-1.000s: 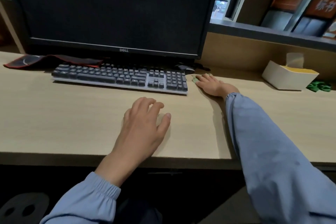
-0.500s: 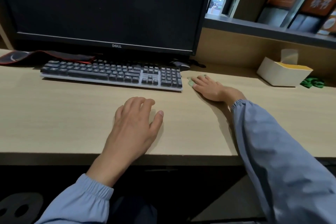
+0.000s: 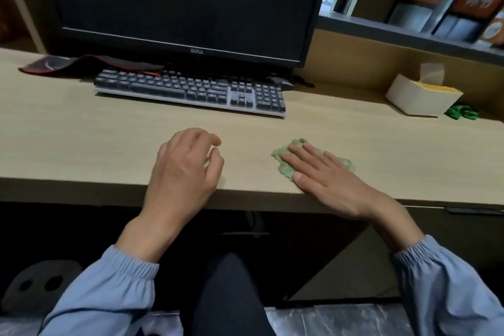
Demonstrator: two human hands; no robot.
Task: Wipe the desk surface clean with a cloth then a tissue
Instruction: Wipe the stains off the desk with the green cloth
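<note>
Pressing flat on the cloth (image 3: 283, 169), your right hand (image 3: 327, 174) lies palm down with its fingers straight and a little spread, clasping nothing. It sits near the front edge of the desk (image 3: 81, 139), right of the middle. The cloth is green and crumpled. It shows past your fingertips and along both sides of the hand, and the rest is hidden under the palm. The heel of that hand reaches out over the front edge.

Your left hand (image 3: 185, 169) is at the front edge too, left of the cloth and well apart from it. Its fingers are loosely curled, thumb close to the forefinger, with nothing visible in them. Whether the fingertips touch the desk cannot be told.

Toward the back edge a keyboard (image 3: 191, 90) lies in front of a monitor (image 3: 185, 3) with a dark screen. A red-and-black mat (image 3: 81, 64) lies at the back left, its right end running behind the keyboard. A mouse (image 3: 281, 83) sits just behind the keyboard's right end, partly hidden.

Near the back right corner stands a white box (image 3: 417, 98) with a tissue (image 3: 431, 73) upright in its top. A small green thing (image 3: 461, 112) lies just beside the box on its right. Your blue sleeves (image 3: 114, 286) end at the wrists.
</note>
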